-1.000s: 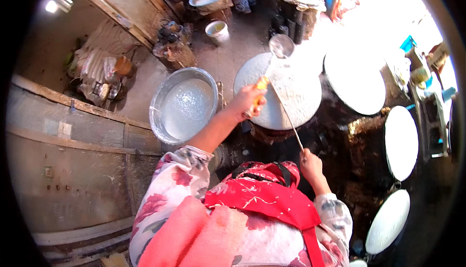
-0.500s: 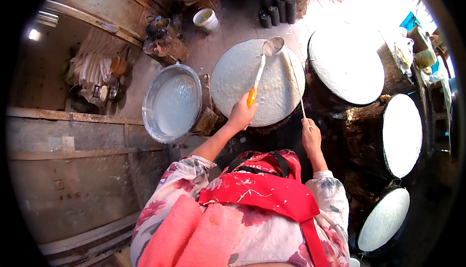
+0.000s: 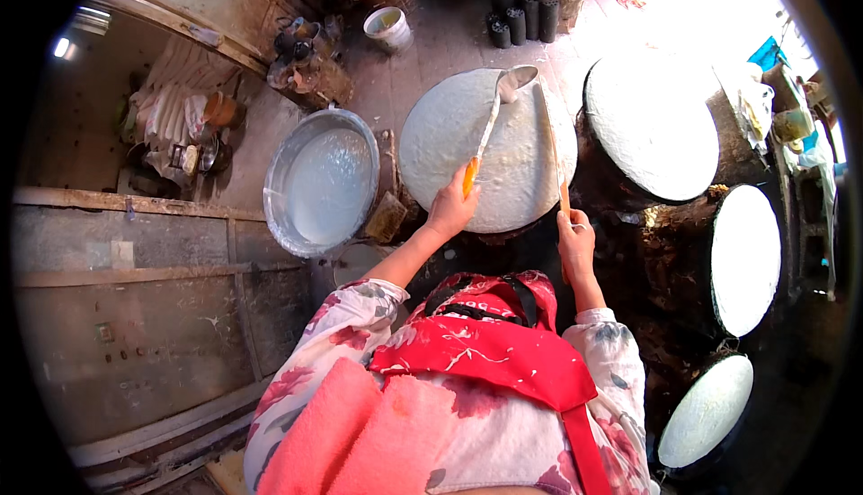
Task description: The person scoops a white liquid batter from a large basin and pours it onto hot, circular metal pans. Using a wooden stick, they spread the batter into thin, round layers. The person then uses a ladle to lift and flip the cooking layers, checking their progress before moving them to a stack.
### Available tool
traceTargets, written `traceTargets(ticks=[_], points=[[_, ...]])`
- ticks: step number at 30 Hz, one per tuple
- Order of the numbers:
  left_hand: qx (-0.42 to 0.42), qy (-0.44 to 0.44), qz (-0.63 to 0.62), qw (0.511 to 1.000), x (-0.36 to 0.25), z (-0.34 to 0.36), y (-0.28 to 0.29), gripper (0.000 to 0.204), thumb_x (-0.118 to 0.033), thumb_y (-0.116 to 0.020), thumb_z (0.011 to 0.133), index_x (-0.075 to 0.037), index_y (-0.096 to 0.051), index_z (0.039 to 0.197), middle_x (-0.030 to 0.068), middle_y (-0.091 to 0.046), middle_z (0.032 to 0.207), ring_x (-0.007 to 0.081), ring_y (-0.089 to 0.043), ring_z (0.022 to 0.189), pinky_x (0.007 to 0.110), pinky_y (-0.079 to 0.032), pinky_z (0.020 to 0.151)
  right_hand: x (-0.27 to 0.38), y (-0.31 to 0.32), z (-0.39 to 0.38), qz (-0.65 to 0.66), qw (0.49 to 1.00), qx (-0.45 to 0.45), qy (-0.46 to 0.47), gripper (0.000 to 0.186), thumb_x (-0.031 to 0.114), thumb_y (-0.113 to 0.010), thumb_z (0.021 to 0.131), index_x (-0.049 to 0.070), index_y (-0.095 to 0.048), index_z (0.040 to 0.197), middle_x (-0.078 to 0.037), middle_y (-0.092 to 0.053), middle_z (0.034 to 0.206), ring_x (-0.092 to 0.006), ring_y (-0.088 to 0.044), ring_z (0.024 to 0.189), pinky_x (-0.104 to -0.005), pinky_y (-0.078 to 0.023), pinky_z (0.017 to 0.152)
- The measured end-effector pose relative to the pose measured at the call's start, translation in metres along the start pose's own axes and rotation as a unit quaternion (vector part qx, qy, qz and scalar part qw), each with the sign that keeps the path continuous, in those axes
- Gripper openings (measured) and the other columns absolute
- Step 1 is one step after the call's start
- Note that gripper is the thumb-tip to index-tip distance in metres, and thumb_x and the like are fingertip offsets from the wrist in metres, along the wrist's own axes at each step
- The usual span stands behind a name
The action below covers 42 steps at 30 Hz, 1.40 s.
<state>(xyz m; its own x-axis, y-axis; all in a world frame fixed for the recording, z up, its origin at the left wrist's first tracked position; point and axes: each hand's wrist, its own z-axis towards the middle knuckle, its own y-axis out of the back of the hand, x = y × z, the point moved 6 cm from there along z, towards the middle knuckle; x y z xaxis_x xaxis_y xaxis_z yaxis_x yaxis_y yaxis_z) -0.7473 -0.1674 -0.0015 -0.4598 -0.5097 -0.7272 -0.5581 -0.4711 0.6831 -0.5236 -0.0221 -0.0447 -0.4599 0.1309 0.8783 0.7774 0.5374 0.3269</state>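
A round griddle directly ahead carries a thin white sheet of batter nearly out to its edge. My left hand is closed around the orange grip of a long-handled ladle. The ladle's bowl is over the far part of the sheet; whether it touches the batter I cannot tell. In my right hand is a long, thin, flat wooden stick, gripped near its close end. It reaches away from me over the right side of the sheet, its tip near the ladle's bowl.
A metal basin of white liquid stands left of the griddle. Several more white-coated round griddles curve around my right side. Beyond are a white bucket and black cylindrical briquettes. A wooden counter runs along the left.
The stick has turned, showing more of its flat brown side, and its far end has shifted slightly right. The ladle's bowl has moved a little farther away. The whole view has shifted slightly.
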Motion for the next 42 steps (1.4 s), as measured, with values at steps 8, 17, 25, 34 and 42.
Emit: traceTargets(ticks=[8,17,25,34,42], points=[[-0.035,-0.029,-0.029,0.999,0.019,-0.007,-0.001,0.053,-0.020,-0.057,0.085,-0.008,-0.037,0.133,0.0272,-0.062,0.088,0.0431,-0.061,0.082,0.046,-0.048,0.073,0.030,-0.023,-0.032,-0.136,0.989,0.028,0.057,0.027,0.029,-0.058,0.087,0.005,-0.060,0.100,-0.018,-0.065,0.082,-0.0341,-0.064,0.077,-0.0403,-0.048,0.068],[0.049,0.214,-0.495,0.841,-0.003,-0.036,0.002,0.021,-0.022,-0.051,0.093,-0.008,-0.044,0.108,0.0005,-0.045,0.067,0.0082,-0.043,0.045,0.024,-0.038,0.040,0.036,-0.058,-0.040,-0.132,0.984,0.077,0.089,0.027,0.026,-0.056,0.088,0.001,-0.059,0.097,-0.021,-0.063,0.079,-0.0369,-0.062,0.076,-0.0424,-0.046,0.066],[0.191,0.125,-0.864,0.450,-0.034,-0.052,0.076,0.030,-0.022,-0.046,0.096,-0.004,-0.044,0.120,-0.0018,-0.041,0.065,0.0061,-0.039,0.044,0.021,-0.033,0.044,0.025,-0.061,-0.030,0.303,0.943,0.133,-0.037,0.026,0.022,-0.054,0.093,0.002,-0.058,0.108,0.007,-0.039,0.057,-0.0032,-0.034,0.042,-0.0191,-0.027,0.037],[0.159,0.061,-0.857,0.486,-0.035,-0.052,0.098,0.041,-0.028,-0.037,0.100,-0.002,-0.036,0.131,-0.0007,-0.038,0.061,0.0071,-0.039,0.040,0.023,-0.034,0.042,0.017,-0.020,0.009,0.204,0.976,0.075,0.004,0.028,0.029,-0.058,0.091,0.004,-0.059,0.102,0.005,-0.043,0.058,-0.0037,-0.036,0.039,-0.0196,-0.029,0.034],[0.026,0.116,-0.740,0.661,0.006,-0.074,0.136,0.034,-0.029,-0.045,0.097,-0.006,-0.045,0.123,-0.0025,-0.039,0.063,0.0044,-0.037,0.041,0.019,-0.034,0.041,0.065,-0.036,-0.019,-0.264,0.929,0.182,0.183,0.031,0.033,-0.053,0.088,0.003,-0.062,0.093,-0.023,-0.063,0.079,-0.0395,-0.062,0.079,-0.0451,-0.048,0.069]])
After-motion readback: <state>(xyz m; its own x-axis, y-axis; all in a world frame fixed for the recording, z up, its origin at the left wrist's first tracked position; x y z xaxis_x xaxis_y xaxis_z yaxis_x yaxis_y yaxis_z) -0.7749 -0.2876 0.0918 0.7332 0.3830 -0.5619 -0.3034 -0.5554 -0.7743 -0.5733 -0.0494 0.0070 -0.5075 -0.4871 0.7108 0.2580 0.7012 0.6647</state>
